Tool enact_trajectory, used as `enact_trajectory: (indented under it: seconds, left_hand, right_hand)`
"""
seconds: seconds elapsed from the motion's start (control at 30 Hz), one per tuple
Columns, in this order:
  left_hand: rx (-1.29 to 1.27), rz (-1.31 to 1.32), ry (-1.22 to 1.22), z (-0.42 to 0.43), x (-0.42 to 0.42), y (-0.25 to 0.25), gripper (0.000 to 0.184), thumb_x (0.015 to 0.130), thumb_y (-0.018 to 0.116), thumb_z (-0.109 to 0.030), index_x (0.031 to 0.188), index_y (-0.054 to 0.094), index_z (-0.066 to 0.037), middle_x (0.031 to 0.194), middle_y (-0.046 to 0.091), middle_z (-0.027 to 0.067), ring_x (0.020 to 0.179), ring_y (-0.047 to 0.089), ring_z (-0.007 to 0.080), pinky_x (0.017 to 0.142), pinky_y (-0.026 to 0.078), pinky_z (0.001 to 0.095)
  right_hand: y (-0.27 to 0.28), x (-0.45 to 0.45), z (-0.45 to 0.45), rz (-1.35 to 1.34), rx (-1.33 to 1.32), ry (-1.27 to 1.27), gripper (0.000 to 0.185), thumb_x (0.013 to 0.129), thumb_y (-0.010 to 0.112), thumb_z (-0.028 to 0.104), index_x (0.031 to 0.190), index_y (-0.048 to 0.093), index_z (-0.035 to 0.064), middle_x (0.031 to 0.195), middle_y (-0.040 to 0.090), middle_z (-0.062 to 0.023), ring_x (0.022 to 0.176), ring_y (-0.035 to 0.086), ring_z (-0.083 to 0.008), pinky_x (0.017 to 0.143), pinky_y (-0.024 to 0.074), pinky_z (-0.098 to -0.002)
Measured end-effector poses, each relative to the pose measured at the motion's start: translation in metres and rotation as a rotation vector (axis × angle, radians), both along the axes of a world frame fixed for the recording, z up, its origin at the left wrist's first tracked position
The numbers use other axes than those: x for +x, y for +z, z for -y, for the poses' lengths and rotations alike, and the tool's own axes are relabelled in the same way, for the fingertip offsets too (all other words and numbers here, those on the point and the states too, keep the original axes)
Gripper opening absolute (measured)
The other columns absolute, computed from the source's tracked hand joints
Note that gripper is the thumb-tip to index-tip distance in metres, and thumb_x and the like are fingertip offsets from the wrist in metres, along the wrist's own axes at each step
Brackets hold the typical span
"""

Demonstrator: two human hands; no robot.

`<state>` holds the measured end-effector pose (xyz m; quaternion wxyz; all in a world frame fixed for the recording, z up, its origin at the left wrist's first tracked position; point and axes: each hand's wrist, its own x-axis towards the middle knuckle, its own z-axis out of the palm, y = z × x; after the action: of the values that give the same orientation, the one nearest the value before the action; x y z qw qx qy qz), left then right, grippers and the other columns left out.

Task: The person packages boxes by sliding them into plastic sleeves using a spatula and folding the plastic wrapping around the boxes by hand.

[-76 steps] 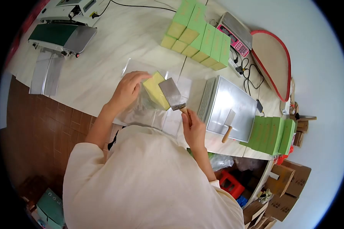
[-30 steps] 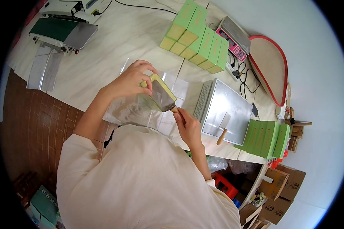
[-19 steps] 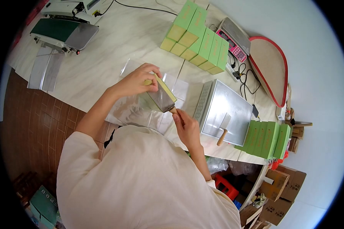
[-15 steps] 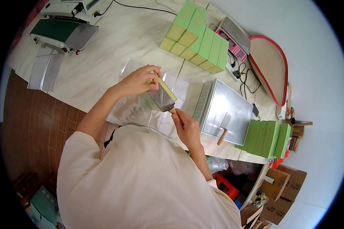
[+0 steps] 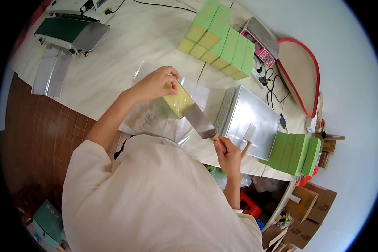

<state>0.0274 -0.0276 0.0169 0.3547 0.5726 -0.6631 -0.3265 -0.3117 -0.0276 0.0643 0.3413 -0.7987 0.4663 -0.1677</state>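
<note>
My left hand (image 5: 160, 84) grips the upper end of a yellow-green box (image 5: 178, 101), its fingers bent over the top edge. The box is tilted, and its facing side has a glossy look like clear film. In my right hand (image 5: 229, 156) is the wooden handle of a scraper (image 5: 198, 122) with a wide flat metal blade. The blade's far end is at the box's lower right corner; I cannot tell whether they touch. Below the box, clear plastic sheets (image 5: 149, 126) lie on the table.
A metal tray (image 5: 256, 115) stands to the right, with a second wooden-handled scraper (image 5: 246, 148) on it. Stacked green boxes (image 5: 222, 48) stand at the back, more green boxes (image 5: 296, 153) at right. A scale (image 5: 260, 42), cables and a machine (image 5: 69, 33) are farther away.
My right hand has drawn the scraper right and down, off the box's face, which now shows uncovered by the blade. My left hand still grips the box.
</note>
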Motion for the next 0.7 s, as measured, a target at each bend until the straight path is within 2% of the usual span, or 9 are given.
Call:
enact_trajectory:
  seconds: [0.13,0.3,0.4,0.47,0.5,0.57,0.6,0.67,0.7]
  left_hand:
    - [-0.015,0.037,0.004,0.003,-0.001,-0.006,0.014,0.082,0.07,-0.014,0.079,0.06,-0.005,0.116,0.055,0.0044,0.116,0.05,0.0235,0.099,0.041,0.0359]
    - [0.001,0.047,0.02,0.004,0.0,-0.006,0.013,0.082,0.07,-0.014,0.078,0.059,-0.006,0.115,0.055,0.0043,0.116,0.05,0.024,0.098,0.041,0.0365]
    - [0.027,0.058,0.039,0.005,0.004,-0.012,0.01,0.084,0.069,-0.014,0.087,0.062,-0.008,0.116,0.056,0.0034,0.116,0.051,0.0221,0.1,0.041,0.0362]
    - [0.064,-0.275,0.151,0.006,0.007,-0.033,0.022,0.094,0.06,-0.024,0.109,0.061,-0.008,0.118,0.06,0.0049,0.118,0.052,0.0191,0.1,0.04,0.0343]
    - [0.063,-0.277,0.15,0.006,0.006,-0.048,0.022,0.094,0.06,-0.024,0.109,0.061,-0.008,0.118,0.06,0.0049,0.118,0.052,0.0191,0.1,0.04,0.0343]
    - [0.034,-0.785,0.197,0.005,0.003,-0.075,0.048,0.1,0.045,-0.043,0.129,0.051,-0.005,0.126,0.057,0.0066,0.117,0.052,0.0178,0.103,0.038,0.0336]
    - [0.038,-0.788,0.196,0.003,-0.003,-0.074,0.048,0.1,0.045,-0.043,0.129,0.051,-0.005,0.126,0.057,0.0066,0.117,0.052,0.0178,0.103,0.038,0.0336]
    - [-0.04,-0.824,0.286,-0.004,-0.019,-0.072,0.069,0.1,0.026,-0.06,0.134,0.046,-0.003,0.128,0.057,0.0107,0.118,0.051,0.0184,0.102,0.039,0.0336]
    - [-0.035,-0.828,0.286,-0.004,-0.025,-0.073,0.069,0.1,0.026,-0.06,0.134,0.046,-0.003,0.128,0.057,0.0107,0.118,0.051,0.0184,0.102,0.039,0.0336]
  right_hand:
    - [-0.004,0.027,-0.004,0.098,0.029,0.113,0.019,0.089,0.068,0.014,0.099,0.065,-0.0016,0.064,0.06,-0.0131,0.05,0.054,-0.0187,0.049,0.0432,-0.0291]
    - [-0.016,0.059,-0.003,0.098,0.021,0.25,0.016,0.09,0.066,0.014,0.097,0.065,0.0002,0.064,0.06,-0.0134,0.051,0.057,-0.022,0.049,0.0442,-0.0316]
    - [-0.02,0.065,0.005,0.083,-0.017,0.267,0.016,0.091,0.065,0.014,0.098,0.064,0.001,0.067,0.061,-0.014,0.052,0.059,-0.0256,0.05,0.0448,-0.0336]
    - [-0.021,0.063,0.007,0.06,-0.082,0.255,0.015,0.091,0.064,0.015,0.099,0.063,0.0019,0.07,0.063,-0.0142,0.054,0.059,-0.0282,0.05,0.0455,-0.0354]
    - [-0.021,0.063,0.008,0.057,-0.083,0.254,0.015,0.091,0.064,0.015,0.099,0.063,0.0019,0.07,0.063,-0.0142,0.054,0.059,-0.0282,0.05,0.0455,-0.0354]
    - [-0.021,0.062,0.008,0.034,-0.091,0.217,0.015,0.092,0.064,0.016,0.1,0.063,0.0024,0.074,0.064,-0.014,0.057,0.061,-0.0295,0.051,0.0465,-0.0366]
    - [-0.022,0.061,0.008,0.031,-0.088,0.216,0.015,0.092,0.064,0.016,0.1,0.063,0.0024,0.074,0.064,-0.014,0.057,0.061,-0.0295,0.051,0.0465,-0.0366]
    - [-0.024,0.059,0.007,0.025,-0.119,0.185,0.017,0.092,0.064,0.016,0.102,0.063,0.0026,0.076,0.064,-0.0142,0.059,0.062,-0.031,0.052,0.0473,-0.0376]
    - [-0.025,0.059,0.006,0.021,-0.115,0.184,0.017,0.092,0.064,0.016,0.102,0.063,0.0026,0.076,0.064,-0.0142,0.059,0.062,-0.031,0.052,0.0473,-0.0376]
